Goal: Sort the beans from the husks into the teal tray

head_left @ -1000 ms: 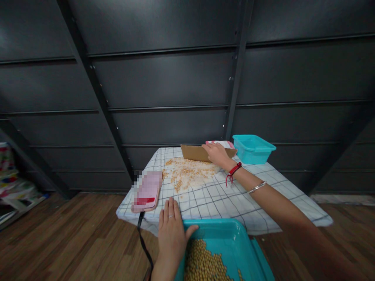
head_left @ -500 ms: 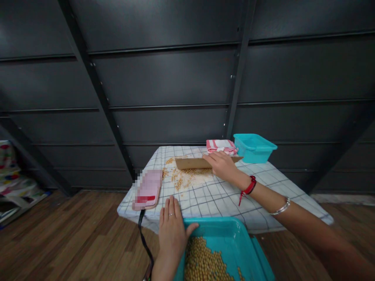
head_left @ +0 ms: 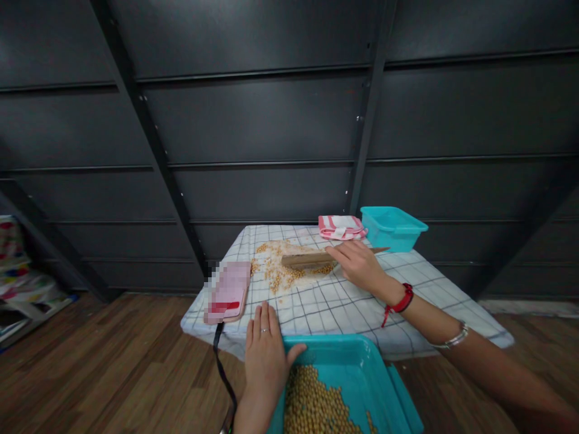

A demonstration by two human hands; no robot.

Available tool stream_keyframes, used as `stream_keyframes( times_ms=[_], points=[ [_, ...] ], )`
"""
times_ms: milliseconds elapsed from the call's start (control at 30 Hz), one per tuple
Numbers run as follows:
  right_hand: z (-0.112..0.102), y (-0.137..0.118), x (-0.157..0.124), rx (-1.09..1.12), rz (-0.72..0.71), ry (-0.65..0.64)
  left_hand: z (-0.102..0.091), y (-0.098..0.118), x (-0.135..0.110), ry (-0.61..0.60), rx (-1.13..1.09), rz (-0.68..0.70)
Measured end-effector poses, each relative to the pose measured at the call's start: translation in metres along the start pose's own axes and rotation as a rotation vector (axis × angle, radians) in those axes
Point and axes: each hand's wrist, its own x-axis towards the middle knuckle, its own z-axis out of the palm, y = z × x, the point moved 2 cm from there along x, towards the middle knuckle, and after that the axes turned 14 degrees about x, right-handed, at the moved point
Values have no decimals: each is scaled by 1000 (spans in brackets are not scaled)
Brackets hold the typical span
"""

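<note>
Head view.

Right hand: stretched out over the checked tablecloth. The fingers are laid over the near end of a cardboard strip and closed on it; the thumb is hidden behind the strip. The strip stands on its long edge and runs from the fingertips away toward the person's left. A red cord bracelet and a silver bangle sit on this wrist.

Loose beans: scattered on the cloth against the strip, in front of and behind it, leftward of the right fingertips. The nearest lie just beside the fingers.

Left hand: fingers straight and together, flat on the near edge of the cloth. The thumb is spread aside and rests over the corner rim of a teal tray. The hand is not closed around anything. A ring shows on one finger.

Beans in the tray: heaped directly at the thumb side of the left hand, touching the tray wall below the thumb.

Surroundings: a pink phone with a black strap lies just beyond the left hand's outer side. A striped cloth and a small teal bin stand past the right hand, near but apart from it.
</note>
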Motion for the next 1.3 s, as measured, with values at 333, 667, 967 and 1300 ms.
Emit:
stream_keyframes(
  times_ms=[333, 667, 967, 1300],
  points=[
    [-12, -17, -28, 72, -109, 91, 3, 0, -1, 5, -11, -13],
    [-13, -5, -29, 23, -54, 92, 0, -2, 0, 7, 26, -7],
    [-32, -16, -36, 52, -187, 184, -3, -5, 2, -9, -7, -8],
    [-31, -13, -33, 37, -198, 205, -1, -8, 5, -8, 18, -5]
  ],
)
